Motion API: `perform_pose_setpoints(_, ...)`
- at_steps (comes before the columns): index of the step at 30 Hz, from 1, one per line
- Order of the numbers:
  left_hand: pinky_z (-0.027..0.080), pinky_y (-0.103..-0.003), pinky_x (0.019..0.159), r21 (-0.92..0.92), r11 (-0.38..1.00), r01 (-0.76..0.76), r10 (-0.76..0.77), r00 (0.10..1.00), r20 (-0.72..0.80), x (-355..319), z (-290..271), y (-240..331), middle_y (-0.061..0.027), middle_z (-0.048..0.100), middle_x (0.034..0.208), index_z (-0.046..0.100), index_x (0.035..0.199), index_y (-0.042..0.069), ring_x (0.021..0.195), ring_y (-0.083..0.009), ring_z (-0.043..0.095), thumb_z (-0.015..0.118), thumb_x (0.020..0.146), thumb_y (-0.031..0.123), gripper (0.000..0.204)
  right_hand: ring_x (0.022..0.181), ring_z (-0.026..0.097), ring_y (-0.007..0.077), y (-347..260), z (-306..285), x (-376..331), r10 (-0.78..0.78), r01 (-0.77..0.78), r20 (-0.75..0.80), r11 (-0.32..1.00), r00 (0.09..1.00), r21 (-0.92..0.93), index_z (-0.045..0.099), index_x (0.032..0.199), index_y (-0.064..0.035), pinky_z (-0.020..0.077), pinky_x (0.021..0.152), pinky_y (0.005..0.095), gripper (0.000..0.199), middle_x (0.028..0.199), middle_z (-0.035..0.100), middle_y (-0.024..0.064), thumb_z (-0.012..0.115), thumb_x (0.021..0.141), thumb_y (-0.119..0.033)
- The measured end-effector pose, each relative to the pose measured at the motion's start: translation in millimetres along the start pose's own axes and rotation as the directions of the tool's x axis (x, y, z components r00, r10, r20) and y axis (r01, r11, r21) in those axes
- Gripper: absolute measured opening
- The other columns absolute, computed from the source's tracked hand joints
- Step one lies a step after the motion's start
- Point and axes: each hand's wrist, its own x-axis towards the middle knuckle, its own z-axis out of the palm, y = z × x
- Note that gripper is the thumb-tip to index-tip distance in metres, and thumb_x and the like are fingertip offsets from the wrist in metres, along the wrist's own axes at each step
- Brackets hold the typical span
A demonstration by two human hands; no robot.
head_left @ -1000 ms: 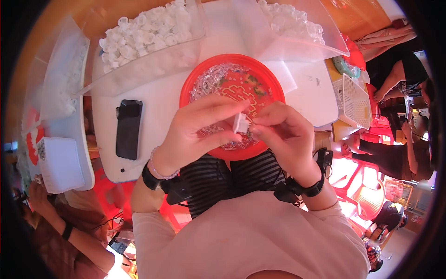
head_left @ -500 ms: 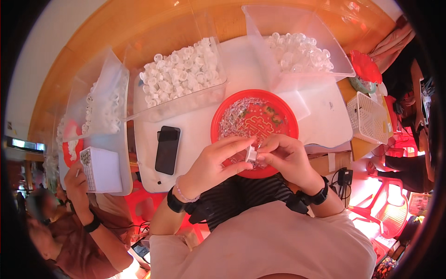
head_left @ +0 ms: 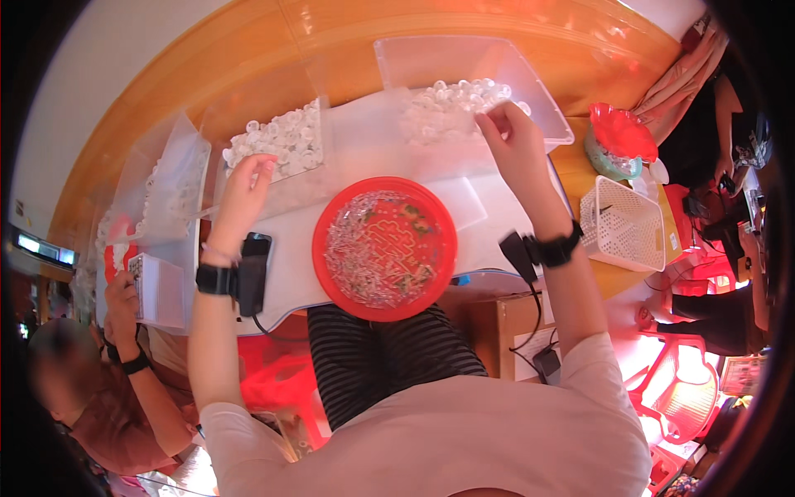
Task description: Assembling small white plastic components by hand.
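My left hand (head_left: 243,192) is raised at the near wall of a clear bin of small white plastic parts (head_left: 286,145). Its fingers curl toward the thumb; whatever lies between them is hidden. Over the near side of another clear bin, holding clear and whitish plastic parts (head_left: 468,98), hovers my right hand (head_left: 512,137). Its thumb and fingers are bent together, and I cannot make out anything between them. Between my forearms a round red tray (head_left: 451,248) rests at the table edge, partly above my lap. Many thin, shiny clear pieces (head_left: 356,257) lie in it, mostly on its left.
Beside my left wrist lies a black phone (head_left: 258,248). A white perforated basket (head_left: 621,219) and a red scalloped dish (head_left: 621,132) stand at right. At far left a co-worker's hand (head_left: 122,298) touches a small box (head_left: 161,290). A cable hangs from my right wristband.
My hands have parted from above the red tray, where they held a small white part together. The left went to the left bin, the right to the right bin. The view has shifted.
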Motion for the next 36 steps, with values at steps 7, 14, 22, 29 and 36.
perform_pose_setpoints(7, 0.035, -0.028, 0.098, 0.060, 0.968, 0.244, -0.250, 0.909, 0.333, 50, 3, -31, -0.0096, 0.054, 0.124, 0.052, 0.123, 0.004, 0.115, -0.0185, 0.049, 0.051, 0.093, 0.025, 0.038, 0.082, 0.057, 0.0285, 49, -2, -5, -0.263, 0.241, -0.031, 0.922, 0.964, -0.303, 0.058, 0.092, -0.0026, 0.0447, 0.074, 0.0396, 0.016, 0.086, 0.060, 0.0113, 0.065, 0.081, -0.013)
perform_pose_setpoints(14, 0.024, -0.028, 0.108, 0.350, 0.918, 0.188, -0.373, 0.712, 0.595, 78, 6, -41, -0.0090, 0.036, 0.145, 0.035, 0.141, 0.008, 0.132, -0.0200, 0.033, 0.044, 0.094, 0.035, 0.055, 0.103, 0.049, 0.0377, 75, -18, -111, -0.358, 0.353, 0.042, 0.885, 0.933, -0.304, 0.053, 0.108, -0.0017, 0.0408, 0.089, 0.0432, 0.034, 0.111, 0.052, 0.0174, 0.062, 0.075, -0.004)
perform_pose_setpoints(22, 0.028, -0.023, 0.105, 0.134, 0.787, 0.603, -0.498, 0.492, 0.714, 84, 15, -58, -0.0048, 0.046, 0.136, 0.041, 0.137, 0.006, 0.124, -0.0152, 0.040, 0.037, 0.096, 0.050, 0.060, 0.106, 0.046, 0.0354, 102, -9, -142, -0.030, 0.076, 0.164, 0.957, 0.986, -0.280, 0.049, 0.111, 0.0005, 0.0383, 0.092, 0.0434, 0.035, 0.113, 0.050, 0.0166, 0.059, 0.079, -0.009)
perform_pose_setpoints(29, 0.037, -0.019, 0.090, 0.099, 0.879, 0.466, -0.415, 0.646, 0.641, 83, 22, -63, -0.0016, 0.057, 0.123, 0.050, 0.130, 0.007, 0.107, -0.0097, 0.050, 0.055, 0.089, 0.047, 0.058, 0.106, 0.047, 0.0340, 110, -11, -149, -0.033, 0.081, 0.159, 0.950, 0.987, -0.301, 0.051, 0.104, -0.0005, 0.0386, 0.091, 0.0430, 0.027, 0.111, 0.051, 0.0149, 0.058, 0.079, -0.008)
perform_pose_setpoints(36, 0.043, -0.024, 0.081, 0.194, 0.744, 0.639, -0.633, 0.582, 0.511, 77, 21, -58, -0.0042, 0.061, 0.110, 0.059, 0.119, 0.006, 0.095, -0.0130, 0.052, 0.051, 0.091, 0.045, 0.048, 0.098, 0.049, 0.0330, 107, -10, -149, -0.108, 0.137, 0.120, 0.952, 0.987, -0.273, 0.052, 0.093, -0.0011, 0.0410, 0.086, 0.0406, 0.016, 0.101, 0.052, 0.0137, 0.057, 0.077, -0.002)
